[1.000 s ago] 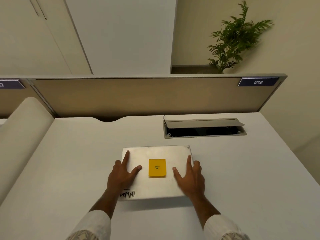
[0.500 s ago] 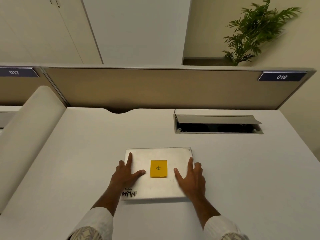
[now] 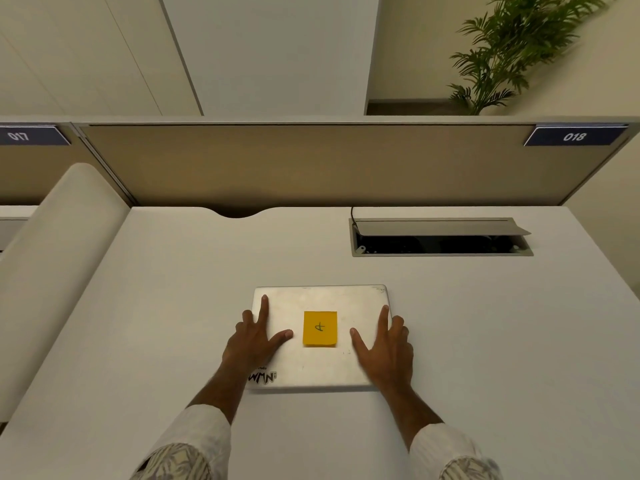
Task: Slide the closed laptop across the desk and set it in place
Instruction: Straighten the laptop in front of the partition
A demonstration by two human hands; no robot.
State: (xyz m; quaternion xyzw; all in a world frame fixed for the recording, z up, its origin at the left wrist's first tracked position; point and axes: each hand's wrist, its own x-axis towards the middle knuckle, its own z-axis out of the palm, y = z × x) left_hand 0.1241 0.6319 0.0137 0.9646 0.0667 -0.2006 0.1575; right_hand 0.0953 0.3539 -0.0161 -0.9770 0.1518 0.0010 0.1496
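Note:
A closed silver laptop [image 3: 320, 365] lies flat on the white desk [image 3: 485, 341], a little in front of its middle. It carries a yellow sticky note [image 3: 319, 328] on the lid and a black sticker [image 3: 262, 377] near its front left corner. My left hand [image 3: 254, 337] presses flat on the lid's left part, its outer fingers over the left edge. My right hand [image 3: 388, 348] presses on the right part, its outer fingers over the right edge. The thumbs point toward the note.
An open cable hatch [image 3: 440, 237] is sunk into the desk behind and to the right of the laptop. A beige divider panel [image 3: 311, 164] closes the back, with labels 017 [image 3: 19, 136] and 018 [image 3: 575, 136]. A low rounded partition [image 3: 52, 254] borders the left side.
The laptop has slid a little to the left and toward me, away from the cable hatch, with both hands staying on the lid. The view has tilted slightly.

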